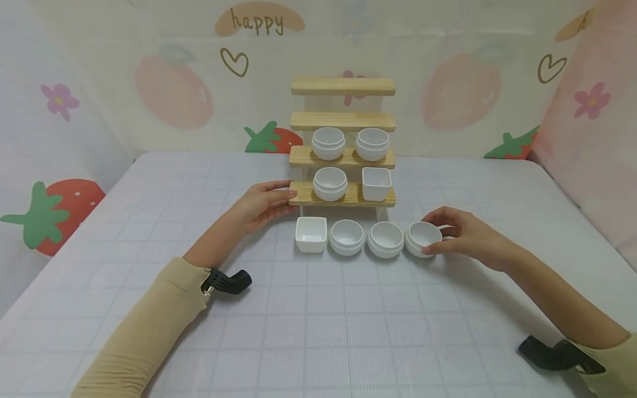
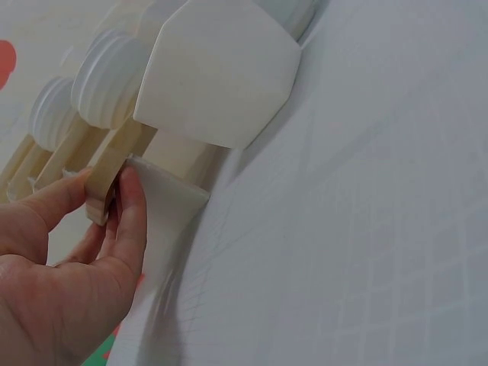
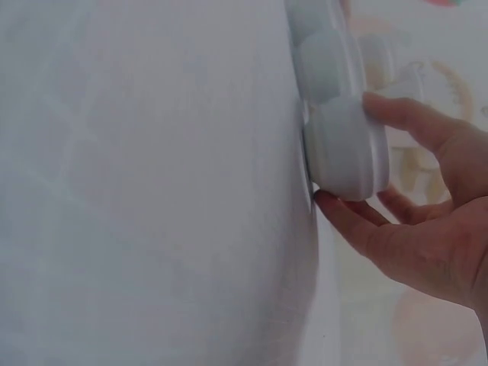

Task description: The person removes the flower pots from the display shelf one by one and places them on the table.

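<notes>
A tiered rack with several wooden steps (image 1: 343,85) stands at the back of the table. My left hand (image 1: 266,205) pinches the left end of its lowest step (image 2: 108,179) between thumb and fingers. On that step sit a round white bowl (image 1: 330,184) and a square white bowl (image 1: 376,184). The step above carries two round bowls. In front of the rack is a row: a square bowl (image 1: 311,235), then round bowls. My right hand (image 1: 465,236) grips the rightmost round bowl (image 3: 343,149), thumb on the near side and fingers on the far side.
A white table with a pale grid cloth (image 1: 318,331) lies under everything. Patterned cloth walls (image 1: 348,33) rise behind and at both sides. Each sleeve has a black wrist mount (image 1: 229,281). The two top steps of the rack hold no bowls.
</notes>
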Demonstrator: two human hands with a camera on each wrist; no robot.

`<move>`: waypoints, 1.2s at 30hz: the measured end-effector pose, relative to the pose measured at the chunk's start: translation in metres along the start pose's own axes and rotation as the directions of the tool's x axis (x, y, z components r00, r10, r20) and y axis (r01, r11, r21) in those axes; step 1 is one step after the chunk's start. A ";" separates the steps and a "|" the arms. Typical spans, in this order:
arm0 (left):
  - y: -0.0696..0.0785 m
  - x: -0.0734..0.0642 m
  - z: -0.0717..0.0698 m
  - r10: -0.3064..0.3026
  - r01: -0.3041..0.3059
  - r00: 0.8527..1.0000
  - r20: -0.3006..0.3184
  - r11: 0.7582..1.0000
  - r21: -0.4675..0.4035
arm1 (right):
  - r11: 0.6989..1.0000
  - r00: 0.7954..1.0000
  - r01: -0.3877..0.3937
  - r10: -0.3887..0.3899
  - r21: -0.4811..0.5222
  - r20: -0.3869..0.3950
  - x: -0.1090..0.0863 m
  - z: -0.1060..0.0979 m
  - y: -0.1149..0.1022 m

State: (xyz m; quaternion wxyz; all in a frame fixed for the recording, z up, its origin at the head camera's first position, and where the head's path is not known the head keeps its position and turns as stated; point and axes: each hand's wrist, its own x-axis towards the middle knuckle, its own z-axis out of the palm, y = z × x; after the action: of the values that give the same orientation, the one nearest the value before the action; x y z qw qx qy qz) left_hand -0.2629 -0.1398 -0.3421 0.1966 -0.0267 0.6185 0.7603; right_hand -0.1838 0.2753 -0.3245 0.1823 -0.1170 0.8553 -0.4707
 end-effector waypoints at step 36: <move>0.001 0.000 0.000 0.004 -0.004 1.000 0.006 1.000 0.001 | 0.996 0.999 0.037 -0.034 -0.081 0.037 -0.002 -0.009 -0.002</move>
State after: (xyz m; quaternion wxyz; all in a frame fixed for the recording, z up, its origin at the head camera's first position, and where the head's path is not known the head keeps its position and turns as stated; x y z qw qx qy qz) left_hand -0.2628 -0.1398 -0.3413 0.1968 -0.0231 0.6182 0.7606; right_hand -0.1860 0.2819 -0.3182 0.1844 -0.1479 0.8682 -0.4363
